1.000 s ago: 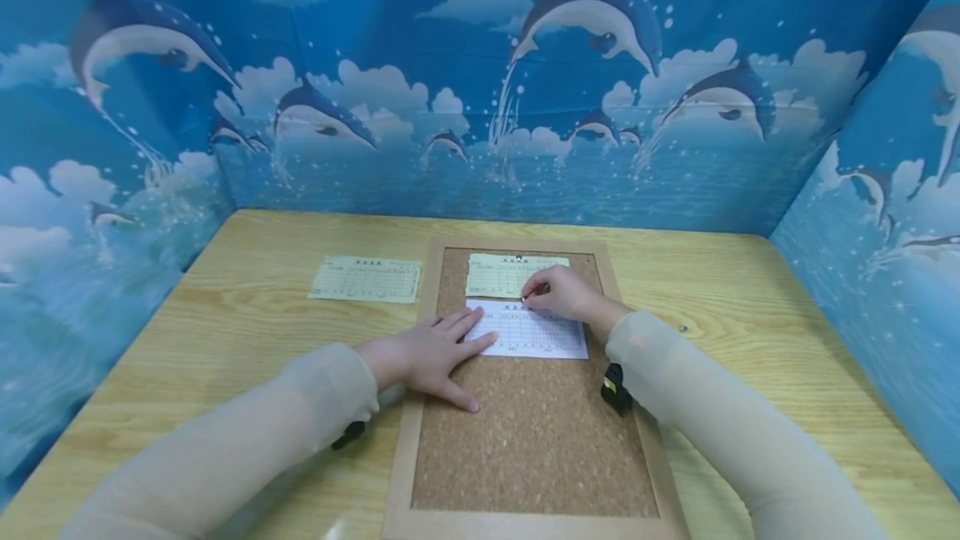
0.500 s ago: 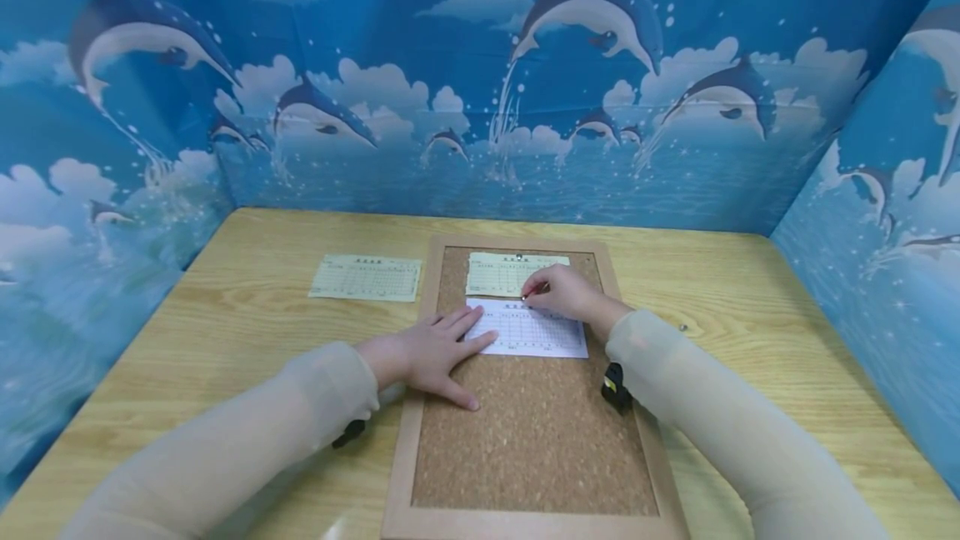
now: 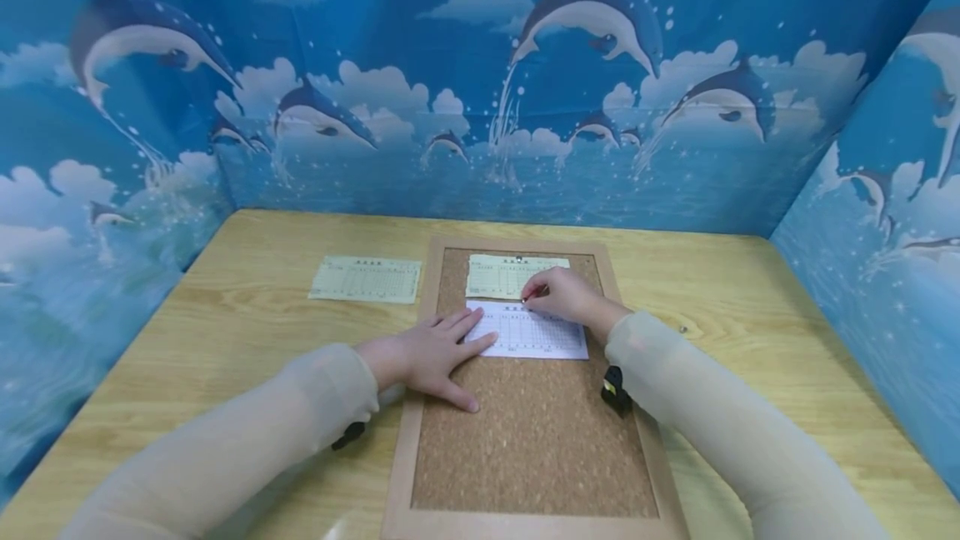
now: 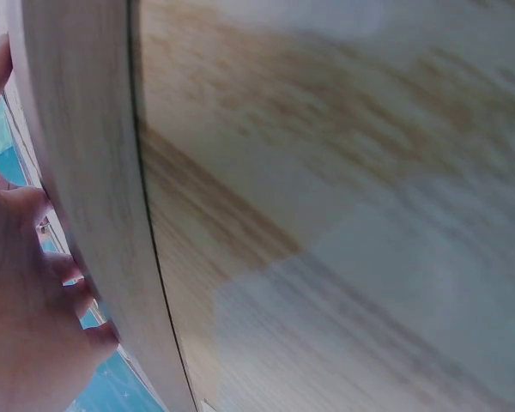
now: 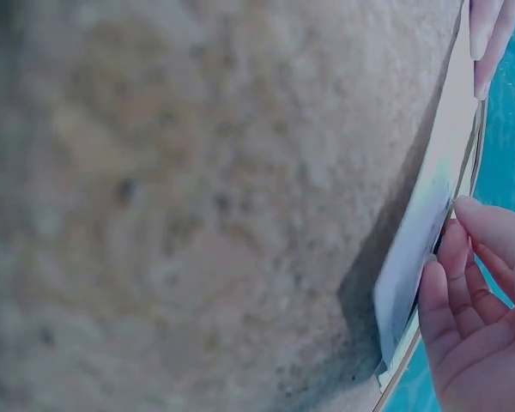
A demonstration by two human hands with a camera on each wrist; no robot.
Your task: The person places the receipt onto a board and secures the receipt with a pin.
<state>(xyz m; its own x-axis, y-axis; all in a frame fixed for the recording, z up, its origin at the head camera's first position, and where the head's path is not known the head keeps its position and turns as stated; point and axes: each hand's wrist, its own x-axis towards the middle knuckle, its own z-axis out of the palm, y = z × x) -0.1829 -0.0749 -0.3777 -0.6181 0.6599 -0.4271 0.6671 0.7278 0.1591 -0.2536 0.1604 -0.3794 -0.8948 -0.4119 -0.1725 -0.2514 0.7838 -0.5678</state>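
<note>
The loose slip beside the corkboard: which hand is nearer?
Left. The left hand is toward the person and slightly right of the slip; the right hand is farther right, over the corkboard.

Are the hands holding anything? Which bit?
The right hand seems to pinch a metallic pin, gripped part unclear. The left hand grips nothing, resting on the white form.
</note>
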